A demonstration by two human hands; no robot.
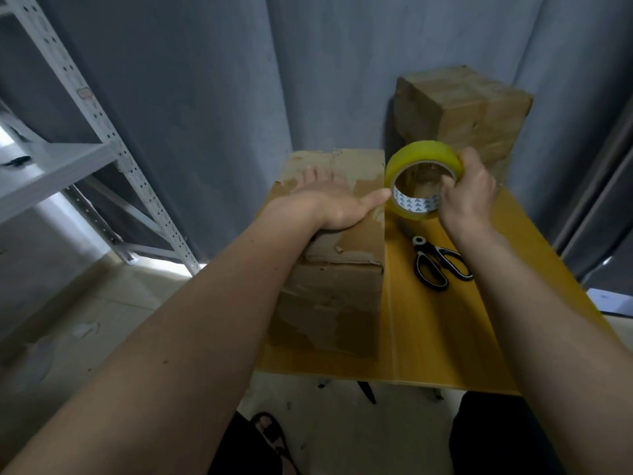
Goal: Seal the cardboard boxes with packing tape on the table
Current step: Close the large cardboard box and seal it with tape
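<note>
Two brown boxes sit on the yellow tabletop [445, 330]. One cardboard box [337, 289] is close, at the left side of the tabletop, and its top flaps are down. The other box [462, 111] is at the far end, by the gray curtain, and it looks shiny with tape already. The near box looks old and a bit torn on top. Cardboard like this is stiff but it bends if you push hard, so I think a flat, soft press on the flaps is best. It does not look slippery. I cannot tell if it is heavy or light. The left hand [329, 207] lies flat on top of the near box, with straight fingers spread out, pressing the flaps down. Its thumb reaches out to the right and just touches the tape roll [423, 181]. The roll is a round yellow ring and looks hard and light. Its outside looks smooth, so I think the hole in the middle is a good place to hold it. The right hand [469, 197] does just that. Its grip is closed on the roll, with the fingers curled into the hole and the rest of the hand around the outside. The roll is held up in the air, just beside the right edge of the near box. Black scissors [436, 265] lie on the tabletop below the roll, and no hand touches them.
</note>
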